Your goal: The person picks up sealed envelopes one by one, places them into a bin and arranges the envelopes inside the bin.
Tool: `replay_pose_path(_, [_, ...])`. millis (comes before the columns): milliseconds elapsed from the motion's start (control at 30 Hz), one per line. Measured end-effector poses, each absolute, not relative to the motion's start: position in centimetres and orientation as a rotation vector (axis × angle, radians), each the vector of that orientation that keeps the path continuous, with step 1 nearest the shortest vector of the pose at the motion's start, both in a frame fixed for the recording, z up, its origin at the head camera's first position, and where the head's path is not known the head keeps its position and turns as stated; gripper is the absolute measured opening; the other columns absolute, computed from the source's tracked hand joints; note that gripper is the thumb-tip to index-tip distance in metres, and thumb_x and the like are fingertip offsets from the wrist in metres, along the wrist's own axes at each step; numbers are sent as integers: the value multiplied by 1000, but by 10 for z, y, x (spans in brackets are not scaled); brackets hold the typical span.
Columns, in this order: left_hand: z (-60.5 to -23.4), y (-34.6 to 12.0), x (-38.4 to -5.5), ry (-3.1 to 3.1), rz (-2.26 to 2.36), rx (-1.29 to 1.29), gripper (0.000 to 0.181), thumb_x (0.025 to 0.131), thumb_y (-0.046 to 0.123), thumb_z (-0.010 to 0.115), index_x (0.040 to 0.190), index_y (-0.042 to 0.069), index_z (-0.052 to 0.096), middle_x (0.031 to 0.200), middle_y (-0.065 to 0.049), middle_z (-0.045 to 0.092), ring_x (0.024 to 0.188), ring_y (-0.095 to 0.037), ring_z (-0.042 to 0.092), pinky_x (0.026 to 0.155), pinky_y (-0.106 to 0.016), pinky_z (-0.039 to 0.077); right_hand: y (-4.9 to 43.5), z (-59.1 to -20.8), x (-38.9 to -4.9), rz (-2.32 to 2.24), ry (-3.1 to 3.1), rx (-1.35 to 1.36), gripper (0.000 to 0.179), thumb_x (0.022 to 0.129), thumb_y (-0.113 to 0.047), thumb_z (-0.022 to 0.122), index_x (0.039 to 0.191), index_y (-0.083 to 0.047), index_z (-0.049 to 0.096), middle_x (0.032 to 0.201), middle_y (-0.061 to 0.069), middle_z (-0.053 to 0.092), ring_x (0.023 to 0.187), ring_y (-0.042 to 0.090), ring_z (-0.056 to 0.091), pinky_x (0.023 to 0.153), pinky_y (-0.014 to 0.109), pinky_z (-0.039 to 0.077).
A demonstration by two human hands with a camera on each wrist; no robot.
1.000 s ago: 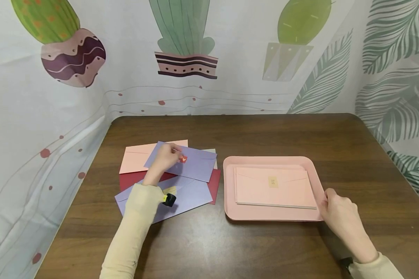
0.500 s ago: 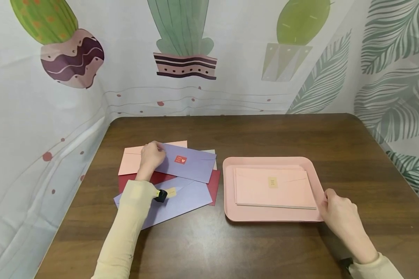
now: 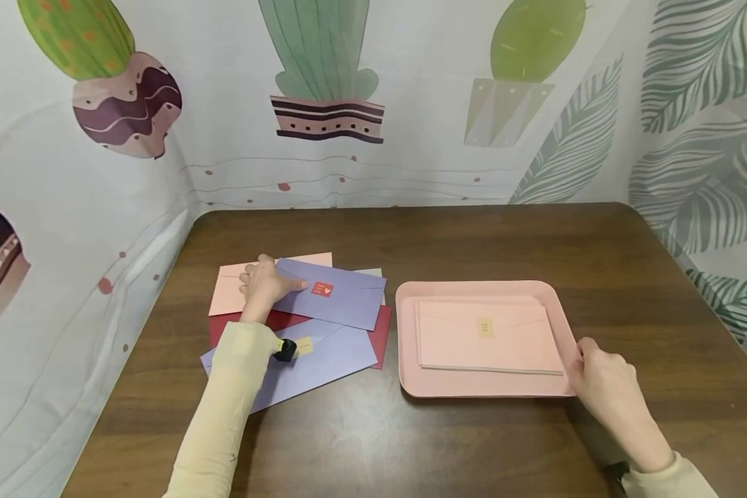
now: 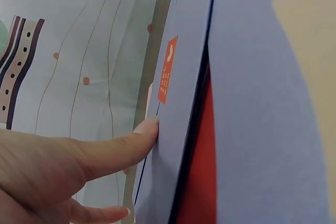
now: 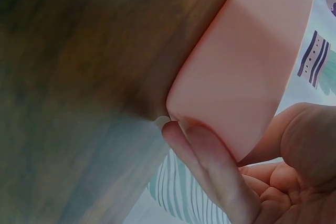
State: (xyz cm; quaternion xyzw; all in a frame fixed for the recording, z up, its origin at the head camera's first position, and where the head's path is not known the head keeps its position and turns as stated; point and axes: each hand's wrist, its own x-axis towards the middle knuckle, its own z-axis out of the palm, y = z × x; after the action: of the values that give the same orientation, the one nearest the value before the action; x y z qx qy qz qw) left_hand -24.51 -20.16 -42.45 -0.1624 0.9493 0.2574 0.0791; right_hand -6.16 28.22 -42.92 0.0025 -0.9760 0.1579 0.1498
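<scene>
My left hand lies over the left end of a purple envelope with a red heart sticker. Its thumb is straight and touches the envelope's face near the sticker in the left wrist view; the other fingers are spread, partly out of sight. Around it lie a pink envelope, a dark red envelope, a pale envelope and a second purple envelope. My right hand grips the right side of a pink tray, thumb at the rim and fingers curled against its outer wall.
Inside the tray lies a stack of envelopes with a pink envelope on top, bearing a beige sticker. Both piles rest on a brown wooden table. A cactus-print cloth hangs behind the table.
My left hand has moved from the red sticker to the upper purple envelope's left end, and its fingers have spread. My right hand stays on the tray.
</scene>
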Motion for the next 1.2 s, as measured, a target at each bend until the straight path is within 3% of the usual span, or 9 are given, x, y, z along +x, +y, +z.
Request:
replay_pose_path(267, [-424,-205,-243,2797,811,-499,87,74,34,83,135,-7,37,125,-36,41,119,-49,34,96,-59,33,282,-429,-61,457,-2811,7,16,79,3,53,67,-4,44,46,9,44,41,33,46,40,51,36])
replay_pose_path(400, [-424,-207,-244,2799,793,-487,91,73,34,83,135,-11,34,126,-37,39,120,-50,34,97,-60,34,281,-430,-62,451,-2800,12,16,79,3,53,67,-4,45,46,10,44,41,34,46,40,52,35])
replay_pose_path(600, [-421,-208,-245,2805,745,-453,98,73,35,83,134,-18,28,126,-36,41,119,-47,38,102,-54,36,281,-430,-62,447,-2785,19,16,79,3,54,67,-3,45,46,12,45,41,36,47,40,53,35])
replay_pose_path(700, [-418,-209,-245,2783,803,-461,102,73,32,84,137,-18,22,128,-35,43,120,-45,43,108,-49,38,281,-430,-63,446,-2782,21,16,79,3,53,67,-3,45,46,12,45,41,36,47,40,53,35])
replay_pose_path(800, [-415,-212,-243,2751,894,-479,105,73,28,85,141,-13,17,133,-35,43,123,-44,45,108,-52,39,281,-429,-62,447,-2786,19,17,79,3,53,66,-4,44,45,11,44,40,34,46,39,52,35])
replay_pose_path(1000, [-411,-224,-236,2745,930,-291,93,74,28,83,146,1,31,145,-29,38,130,-43,39,109,-56,35,281,-429,-61,449,-2789,17,17,78,3,53,66,-4,43,45,9,43,40,33,46,40,52,35])
replay_pose_path(1200, [-407,-237,-224,2694,920,-193,71,82,32,77,136,-2,45,137,-27,47,113,-37,49,95,-49,47,281,-428,-60,451,-2799,14,18,79,3,53,66,-4,43,46,9,42,41,32,45,40,52,35])
